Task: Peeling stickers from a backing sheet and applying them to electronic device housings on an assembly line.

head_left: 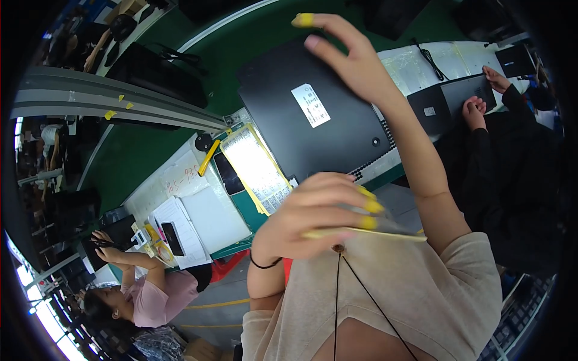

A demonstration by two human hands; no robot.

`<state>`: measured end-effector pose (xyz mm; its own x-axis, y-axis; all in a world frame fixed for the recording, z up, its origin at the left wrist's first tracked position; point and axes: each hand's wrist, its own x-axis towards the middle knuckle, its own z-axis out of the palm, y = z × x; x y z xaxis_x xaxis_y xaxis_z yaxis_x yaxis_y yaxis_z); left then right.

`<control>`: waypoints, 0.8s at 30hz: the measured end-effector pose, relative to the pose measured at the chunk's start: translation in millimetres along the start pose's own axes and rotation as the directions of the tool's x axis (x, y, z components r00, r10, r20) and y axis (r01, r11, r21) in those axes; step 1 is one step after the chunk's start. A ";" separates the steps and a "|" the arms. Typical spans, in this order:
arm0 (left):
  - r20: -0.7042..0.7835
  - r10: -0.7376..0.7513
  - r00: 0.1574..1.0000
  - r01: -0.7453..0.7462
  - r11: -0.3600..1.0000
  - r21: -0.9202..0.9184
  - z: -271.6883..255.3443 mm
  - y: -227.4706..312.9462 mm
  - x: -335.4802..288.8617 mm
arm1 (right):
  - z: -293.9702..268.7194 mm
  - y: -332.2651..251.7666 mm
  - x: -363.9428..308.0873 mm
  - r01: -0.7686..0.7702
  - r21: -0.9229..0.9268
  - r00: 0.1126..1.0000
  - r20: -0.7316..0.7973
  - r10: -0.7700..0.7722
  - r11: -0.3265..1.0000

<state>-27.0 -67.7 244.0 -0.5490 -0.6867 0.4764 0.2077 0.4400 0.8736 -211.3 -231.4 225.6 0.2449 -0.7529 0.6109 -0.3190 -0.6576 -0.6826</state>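
A large flat black device housing (283, 138), with a white printed label (311, 105) on it and a row of dark notches along one edge, lies in front of me. Over its far right part reaches my right hand (355, 60), open, index finger and thumb apart; a yellow finger cot covers the index fingertip. Near my chest, my left hand (307, 216) is smeared by motion. Its fingers wear yellow cots and are closed on a thin sheet with a yellowish edge (400, 233), seen almost edge-on.
Left of the housing lie a sheet of labels (250, 162), a dark phone (229, 173), a yellow cutter (209, 157) and papers (174, 222). A metal beam (120, 99) crosses at left. A person in pink (159, 298) works at left; another's hands (475, 108) touch a black device at right.
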 end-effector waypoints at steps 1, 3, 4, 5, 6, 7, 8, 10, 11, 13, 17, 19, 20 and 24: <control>-0.198 -0.025 0.980 -0.002 0.991 -0.135 -3.0 0.1 -12.9 | -0.2 12.8 -5.4 -0.028 -0.005 1.000 0.005 0.028 1.000; -0.632 -0.023 0.775 -0.097 0.983 -0.154 -8.7 -5.9 -41.4 | -1.8 37.0 -29.3 -0.152 0.377 0.925 -0.270 0.266 0.914; -0.688 -0.133 0.714 -0.077 0.961 -0.265 -20.7 -4.8 -60.9 | -2.5 46.2 -50.2 -0.231 0.317 0.886 -0.323 0.334 0.920; -0.831 -0.304 0.466 -0.211 0.874 -0.437 -17.7 -4.4 -81.0 | -3.6 53.6 -75.0 -0.242 0.260 0.863 -0.382 0.330 0.935; -0.877 -0.361 0.319 -0.206 0.876 -0.436 -24.2 -12.5 -97.8 | -3.8 58.6 -103.6 -0.348 0.144 0.845 -0.381 0.376 0.926; -0.884 -0.426 0.191 -0.182 0.870 -0.458 -26.5 -23.1 -114.7 | -2.7 61.9 -133.4 -0.436 0.023 0.823 -0.395 0.409 0.899; -0.879 -0.457 0.136 -0.194 0.858 -0.476 -27.5 -34.8 -132.3 | -0.4 62.8 -164.3 -0.420 -0.099 0.861 -0.358 0.361 0.902; -0.872 -0.490 -0.011 -0.113 0.867 -0.485 -24.0 -65.9 -166.2 | 9.8 58.7 -224.2 -0.403 -0.254 0.906 -0.247 0.343 0.879; -0.869 -0.493 -0.037 -0.080 0.869 -0.489 -20.1 -83.5 -181.2 | 15.0 56.9 -248.8 -0.405 -0.284 0.913 -0.186 0.364 0.869; -0.888 -0.419 -0.192 0.128 0.886 -0.446 -1.9 -119.6 -203.4 | 21.7 51.7 -290.0 -0.310 -0.336 0.918 0.139 0.372 0.889; -0.981 0.194 0.007 0.964 0.258 0.058 41.1 -151.2 -222.9 | 40.0 50.5 -330.2 -0.125 -0.349 0.889 0.377 0.261 0.929; -0.931 0.067 0.358 0.872 0.333 0.359 59.3 -156.4 -217.6 | 44.5 51.7 -336.5 -0.135 -0.358 0.884 0.378 0.276 0.924; -0.873 -0.062 0.483 0.822 0.376 0.428 69.5 -159.0 -212.3 | 46.0 52.6 -337.4 -0.123 -0.352 0.879 0.396 0.266 0.928; -0.435 -0.391 0.811 0.585 0.567 0.580 103.9 -184.1 -181.5 | 46.8 54.9 -333.5 -0.087 -0.399 0.862 0.430 0.269 0.913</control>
<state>-49.7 36.1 -13.6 -0.1742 -0.9808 0.0874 -0.6733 0.1834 0.7163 -267.6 -17.7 -34.4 0.5189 -0.8378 0.1698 -0.6774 -0.5242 -0.5161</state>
